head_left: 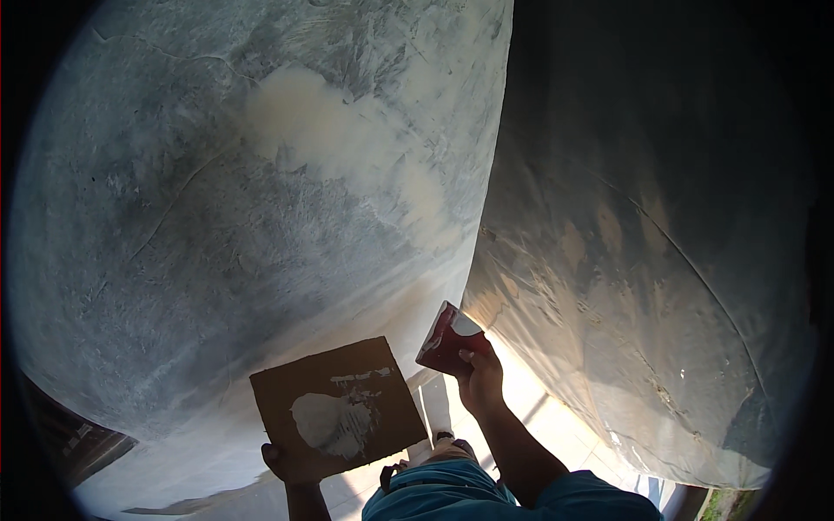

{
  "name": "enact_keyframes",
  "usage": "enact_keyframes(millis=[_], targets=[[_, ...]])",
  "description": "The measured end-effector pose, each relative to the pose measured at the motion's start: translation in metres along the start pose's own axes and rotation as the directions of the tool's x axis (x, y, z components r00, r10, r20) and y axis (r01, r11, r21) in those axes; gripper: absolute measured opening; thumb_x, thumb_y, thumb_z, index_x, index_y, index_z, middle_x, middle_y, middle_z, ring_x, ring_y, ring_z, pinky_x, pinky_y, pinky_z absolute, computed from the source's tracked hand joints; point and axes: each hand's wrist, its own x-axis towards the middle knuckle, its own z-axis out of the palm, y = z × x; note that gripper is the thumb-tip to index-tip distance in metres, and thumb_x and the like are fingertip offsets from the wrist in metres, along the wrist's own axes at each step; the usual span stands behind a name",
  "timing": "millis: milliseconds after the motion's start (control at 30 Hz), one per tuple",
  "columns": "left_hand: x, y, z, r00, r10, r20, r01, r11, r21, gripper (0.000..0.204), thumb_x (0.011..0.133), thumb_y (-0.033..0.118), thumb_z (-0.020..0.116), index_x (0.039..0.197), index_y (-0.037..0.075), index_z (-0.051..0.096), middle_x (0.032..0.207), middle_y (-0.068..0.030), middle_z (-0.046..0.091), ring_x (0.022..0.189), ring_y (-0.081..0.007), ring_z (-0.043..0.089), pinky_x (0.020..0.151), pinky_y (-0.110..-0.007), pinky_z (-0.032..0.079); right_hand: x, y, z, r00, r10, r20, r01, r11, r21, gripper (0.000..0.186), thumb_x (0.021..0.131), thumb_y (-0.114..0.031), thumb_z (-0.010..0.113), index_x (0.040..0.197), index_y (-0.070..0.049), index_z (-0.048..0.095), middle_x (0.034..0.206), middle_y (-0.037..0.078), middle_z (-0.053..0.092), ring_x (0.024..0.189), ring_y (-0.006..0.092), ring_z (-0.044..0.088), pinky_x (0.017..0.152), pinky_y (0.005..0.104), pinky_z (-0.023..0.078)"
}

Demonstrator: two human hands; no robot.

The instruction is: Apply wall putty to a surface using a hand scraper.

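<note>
My left hand [291, 464] is closed on the lower left corner of a flat brown board [356, 358]. A dollop of whitish paste [321, 421] lies on the board, with scraped streaks beside it. Further right, my right hand [483, 382] grips a dark red flat spreader [443, 345], thumb on its face. White paste [466, 325] clings to the spreader's upper corner. The spreader is held above and to the right of the board, apart from it. Beyond both hands rises a large curved grey surface [208, 269], smeared whitish, with a cream-coloured patch [317, 122] and thin crack-like lines.
On the right hangs a dark, wrinkled sheet-like surface [599, 234] with brown stains and a long seam. Between it and the grey surface, sunlit pale tiles [556, 434] show below. A dark brown object [82, 443] sits at the lower left.
</note>
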Motion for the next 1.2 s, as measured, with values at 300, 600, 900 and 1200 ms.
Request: enact_keyframes(millis=[300, 600, 900, 1200], targets=[[-0.001, -0.037, 0.024, 0.999, -0.023, 0.033, 0.027, 0.991, -0.128, 0.077, 0.081, 0.033, 0.055, 0.149, 0.001, 0.039, 0.148, -0.0217, 0.046, 0.131, -0.04, 0.049, 0.108, -0.053, 0.043, 0.067, -0.076, 0.065, 0.344, -0.406, 0.846, 0.785, -0.37, -0.497, 0.046, 0.093, 0.0, 0.054, 0.139, -0.005, 0.058, 0.143, 0.018, 0.056, 0.136, 0.032, 0.05, 0.118, 0.0499, 0.032], [-0.024, -0.101, 0.029, 0.986, 0.144, -0.08, -0.152, 0.982, -0.114, 0.076, 0.081, 0.037, 0.052, 0.147, 0.001, 0.04, 0.147, -0.0215, 0.048, 0.131, -0.0399, 0.049, 0.107, -0.054, 0.044, 0.134, -0.077, 0.114, 0.119, -0.38, 0.917, 0.815, -0.49, -0.309, 0.064, 0.085, -0.004, 0.057, 0.148, -0.004, 0.046, 0.153, 0.017, 0.045, 0.144, 0.0331, 0.039, 0.119, 0.056, 0.027], [-0.059, -0.131, 0.03, 0.92, 0.333, -0.204, -0.331, 0.943, 0.047, 0.078, 0.08, 0.043, 0.05, 0.146, 0.003, 0.043, 0.145, -0.0198, 0.05, 0.129, -0.0396, 0.052, 0.105, -0.054, 0.045, 0.1, -0.022, 0.053, 0.082, -0.173, 0.982, 0.974, -0.192, -0.116, 0.057, 0.085, 0.0, 0.055, 0.142, -0.003, 0.052, 0.144, 0.018, 0.055, 0.137, 0.0331, 0.049, 0.117, 0.0528, 0.034], [-0.055, -0.12, 0.023, 0.949, 0.286, -0.132, -0.284, 0.958, 0.038, 0.079, 0.079, 0.042, 0.051, 0.147, 0.003, 0.041, 0.146, -0.0199, 0.05, 0.132, -0.0397, 0.049, 0.108, -0.052, 0.043, 0.147, -0.069, 0.097, 0.249, -0.414, 0.875, 0.864, -0.313, -0.394, 0.064, 0.085, 0.005, 0.053, 0.148, 0.003, 0.042, 0.154, 0.023, 0.041, 0.145, 0.0373, 0.037, 0.121, 0.0534, 0.024]])
